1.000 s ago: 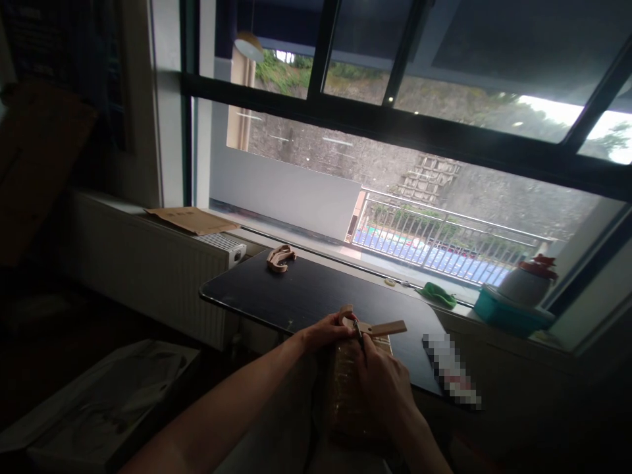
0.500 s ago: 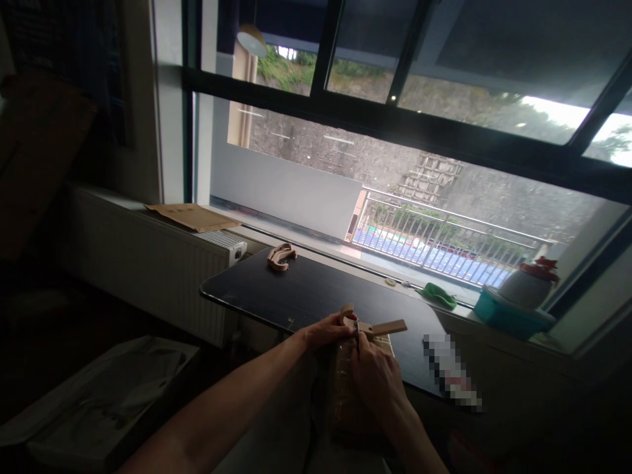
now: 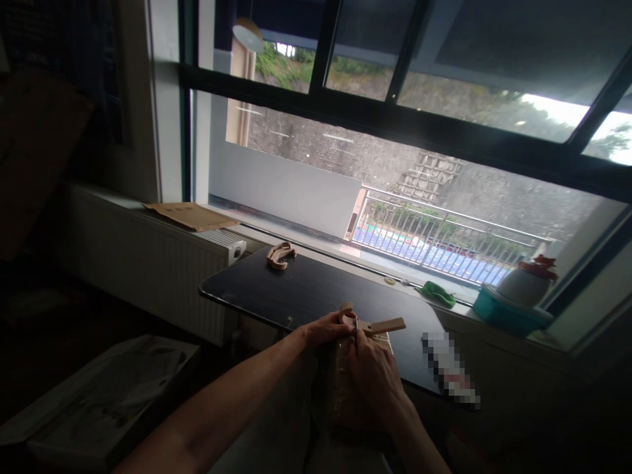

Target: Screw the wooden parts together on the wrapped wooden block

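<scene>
My left hand [image 3: 323, 329] grips the rounded end of a light wooden piece [image 3: 378, 325] whose flat arm sticks out to the right, held at the near edge of a dark tabletop [image 3: 296, 293]. Just below it, my right hand [image 3: 370, 368] is closed around a thin dark tool [image 3: 355, 326] whose tip points up and meets the wooden piece. A clear plastic-wrapped bundle [image 3: 345, 395] lies under both hands.
More curved wooden pieces [image 3: 280, 254] lie at the table's far left corner. On the window sill are a green object [image 3: 437, 293] and a teal bowl with a white-and-red thing [image 3: 516, 306]. A radiator with cardboard [image 3: 190, 216] stands left; a blurred-out item [image 3: 449, 368] lies at right.
My right hand has crept slightly up and left along the wooden piece with the tool. The left hand and the piece have stayed almost still.
</scene>
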Demonstrator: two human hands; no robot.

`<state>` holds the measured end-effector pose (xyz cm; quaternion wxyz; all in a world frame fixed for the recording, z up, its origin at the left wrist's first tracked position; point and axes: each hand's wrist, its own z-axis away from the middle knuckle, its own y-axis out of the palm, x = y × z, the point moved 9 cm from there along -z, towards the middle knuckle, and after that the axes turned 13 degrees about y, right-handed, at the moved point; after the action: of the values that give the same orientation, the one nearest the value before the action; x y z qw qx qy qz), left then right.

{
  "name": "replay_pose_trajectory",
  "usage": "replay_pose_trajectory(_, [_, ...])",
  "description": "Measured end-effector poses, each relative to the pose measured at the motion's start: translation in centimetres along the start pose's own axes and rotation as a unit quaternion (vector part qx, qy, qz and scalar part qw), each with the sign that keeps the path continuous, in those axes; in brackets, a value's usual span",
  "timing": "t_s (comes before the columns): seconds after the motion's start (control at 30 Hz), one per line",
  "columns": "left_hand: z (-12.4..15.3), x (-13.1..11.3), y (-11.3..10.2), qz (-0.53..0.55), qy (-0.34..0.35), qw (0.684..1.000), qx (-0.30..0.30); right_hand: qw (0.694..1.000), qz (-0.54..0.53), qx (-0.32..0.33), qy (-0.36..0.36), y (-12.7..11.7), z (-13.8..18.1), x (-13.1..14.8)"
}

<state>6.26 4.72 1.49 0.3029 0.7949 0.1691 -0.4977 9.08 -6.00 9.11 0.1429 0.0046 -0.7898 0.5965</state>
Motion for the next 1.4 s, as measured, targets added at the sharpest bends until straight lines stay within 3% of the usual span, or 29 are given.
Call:
replay_pose_trajectory(0.2, [0.0, -0.3, 0.4, -0.003, 0.01, 1.0, -0.001, 0.997, -0.059, 0.038, 0.024, -1.5, -0.7, -2.5])
replay_pose_trajectory(0.37, [0.3, -0.6, 0.3, -0.052, 0.0, 0.999, -0.004, 0.978, -0.195, -0.047, 0.054, -7.4, -2.3, -5.2])
replay_pose_trajectory(0.47, [0.3, -0.5, 0.3, -0.053, -0.008, 0.999, 0.004, 0.955, -0.284, -0.09, 0.017, -10.2, -3.4, -4.8])
replay_pose_trajectory(0.53, [0.4, -0.4, 0.2, -0.051, -0.008, 0.999, 0.003, 0.954, -0.281, -0.102, 0.001, -10.9, -3.9, -4.1])
replay_pose_trajectory(0.7, [0.5, -0.5, 0.5, -0.035, -0.007, 0.999, 0.004, 0.985, -0.117, -0.128, -0.008, -10.4, -4.5, -1.7])
replay_pose_trajectory(0.8, [0.5, -0.5, 0.6, -0.03, -0.01, 1.0, -0.001, 0.99, -0.07, -0.118, -0.022, -9.7, -4.7, -0.6])
replay_pose_trajectory(1.4, [0.8, -1.1, 1.1, -0.033, -0.029, 0.999, 0.002, 0.997, -0.034, -0.073, -0.014, -8.0, -5.7, 0.4])
